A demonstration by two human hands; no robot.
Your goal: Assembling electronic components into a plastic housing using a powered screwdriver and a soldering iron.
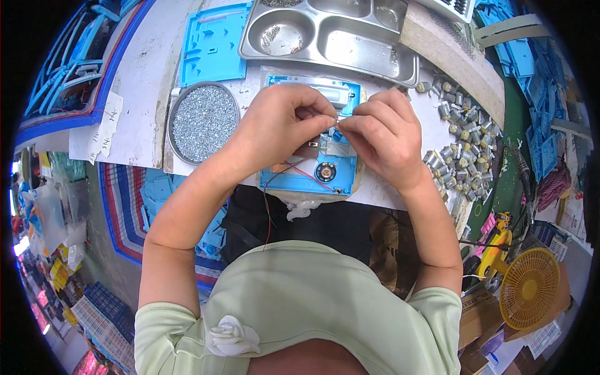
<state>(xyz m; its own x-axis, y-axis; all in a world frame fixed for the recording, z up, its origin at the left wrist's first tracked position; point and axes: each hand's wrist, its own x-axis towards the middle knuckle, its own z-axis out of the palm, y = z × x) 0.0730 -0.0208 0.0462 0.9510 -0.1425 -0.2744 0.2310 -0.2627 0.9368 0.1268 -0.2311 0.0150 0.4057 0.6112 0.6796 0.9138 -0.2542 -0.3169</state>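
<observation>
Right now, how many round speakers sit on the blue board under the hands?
1. The round black speaker sits near the lower edge of the blue board, below the left hand and right hand. The hands cover the board's middle, so more may be hidden.

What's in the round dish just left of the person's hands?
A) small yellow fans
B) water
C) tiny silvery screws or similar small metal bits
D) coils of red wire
C: the round dish beside the left hand is filled edge to edge with a glittering heap of tiny silvery metal pieces.
</observation>
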